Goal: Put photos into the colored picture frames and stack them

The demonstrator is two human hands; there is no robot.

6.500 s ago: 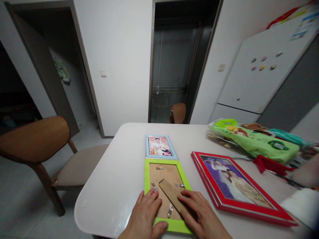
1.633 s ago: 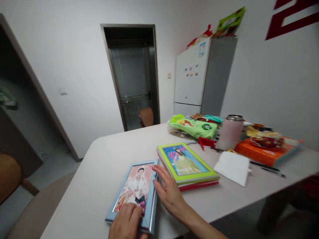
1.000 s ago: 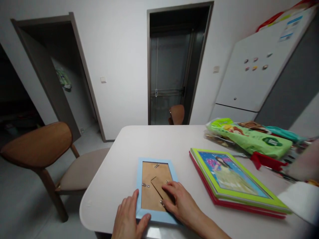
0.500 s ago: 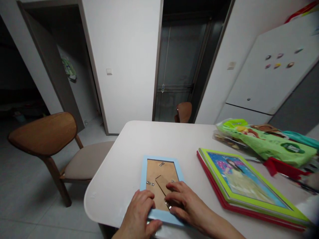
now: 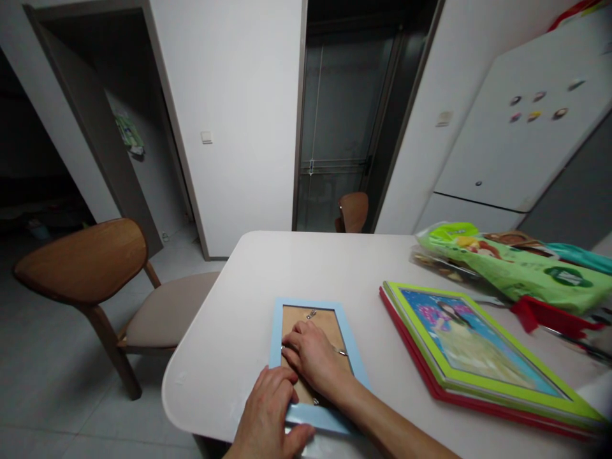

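A light blue picture frame lies face down on the table, its brown backing board showing. My left hand grips the near left corner, fingers on top and thumb at the near edge. Across the board reaches my right hand, its fingers bent and closed at the left side, where a metal clip is mostly hidden beneath them. Other small metal clips show at the far end, on the right side and at the near end. The right hand and forearm cover the middle of the board.
To the right, a green-framed princess picture lies on red-edged frames. Behind it are a green plastic package and a red object. A wooden chair stands left of the white table.
My right hand has moved from the clip at the near end, forward and left, to the left-side clip. My left hand stays on the corner of the picture frame.
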